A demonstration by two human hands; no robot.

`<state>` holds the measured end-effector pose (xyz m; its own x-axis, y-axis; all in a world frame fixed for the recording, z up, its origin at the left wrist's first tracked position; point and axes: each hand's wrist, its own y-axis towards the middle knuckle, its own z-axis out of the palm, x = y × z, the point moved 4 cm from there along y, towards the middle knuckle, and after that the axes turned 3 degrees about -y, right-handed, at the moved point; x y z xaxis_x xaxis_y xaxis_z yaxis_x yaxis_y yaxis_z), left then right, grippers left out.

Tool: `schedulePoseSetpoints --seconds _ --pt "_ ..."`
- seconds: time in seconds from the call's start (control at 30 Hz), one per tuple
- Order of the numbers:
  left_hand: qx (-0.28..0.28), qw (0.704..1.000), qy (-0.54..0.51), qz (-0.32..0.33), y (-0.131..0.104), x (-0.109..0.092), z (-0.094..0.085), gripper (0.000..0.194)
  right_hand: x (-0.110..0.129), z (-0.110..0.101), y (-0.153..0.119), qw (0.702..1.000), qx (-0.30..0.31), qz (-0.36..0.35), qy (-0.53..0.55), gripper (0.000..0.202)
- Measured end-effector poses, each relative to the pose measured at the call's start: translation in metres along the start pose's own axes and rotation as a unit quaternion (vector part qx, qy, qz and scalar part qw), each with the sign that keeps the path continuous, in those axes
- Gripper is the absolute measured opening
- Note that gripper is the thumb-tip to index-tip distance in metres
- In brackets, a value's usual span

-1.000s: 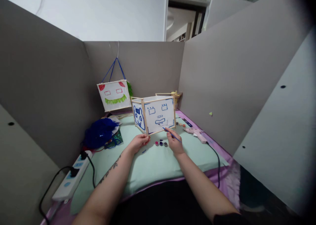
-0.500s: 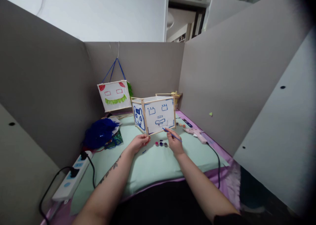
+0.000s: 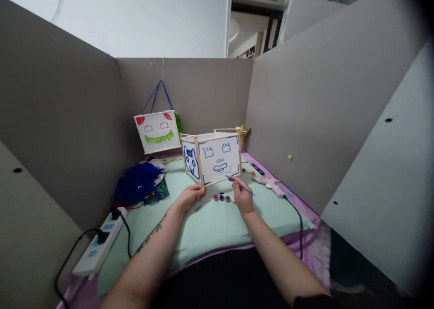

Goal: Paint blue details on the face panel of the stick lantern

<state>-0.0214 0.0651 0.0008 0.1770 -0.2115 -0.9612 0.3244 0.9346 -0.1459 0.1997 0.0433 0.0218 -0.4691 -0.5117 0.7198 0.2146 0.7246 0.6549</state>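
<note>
Right hand (image 3: 242, 199) pinches a thin blue paintbrush (image 3: 240, 185), fingers closed on the shaft near mid-length. Brush long axis runs roughly 10-to-4 o'clock, tip at the 10 end, right at the lower edge of the front panel of the paper lantern box (image 3: 212, 157); can't tell whether the bristles actually touch the paper. The box sits at about 11 o'clock from the right hand, close, standing upright on the mint-green mat (image 3: 210, 225). Left hand (image 3: 190, 196) is curled around the box's near bottom corner post, fingers folded in, bracing it; the box is at 1 o'clock from that hand, touching. The right hand is the one on the painted face, the left only on the frame. Small paint pots (image 3: 222, 197) lie on the mat between the two hands, just beside the right hand at its 9 o'clock. Glue gun (image 3: 270, 183) is off at 2 o'clock of the right hand, apart from it. The box's back panels are hidden, bristles are too small to make out, and the right fingertips are partly masked by the knuckles.
</note>
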Motion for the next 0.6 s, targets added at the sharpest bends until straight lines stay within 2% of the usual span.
schedulePoseSetpoints --seconds 0.13,0.23,0.37,0.6 --pt "0.001 1.000 -0.003 0.001 0.002 0.003 -0.002 0.033 0.000 -0.005 -0.002 0.999 -0.030 0.011 -0.001 0.032" --pt "0.001 1.000 -0.008 0.002 0.005 0.007 -0.005 0.032 0.001 -0.008 -0.005 0.999 -0.030 0.015 -0.004 0.037" --pt "-0.001 1.000 -0.017 0.002 0.006 0.009 -0.006 0.033 0.007 -0.009 -0.008 1.000 -0.001 -0.002 -0.020 0.040" --pt "-0.002 1.000 -0.023 -0.002 0.003 0.004 -0.002 0.032 0.021 -0.001 -0.007 0.993 0.058 -0.072 -0.069 0.039"
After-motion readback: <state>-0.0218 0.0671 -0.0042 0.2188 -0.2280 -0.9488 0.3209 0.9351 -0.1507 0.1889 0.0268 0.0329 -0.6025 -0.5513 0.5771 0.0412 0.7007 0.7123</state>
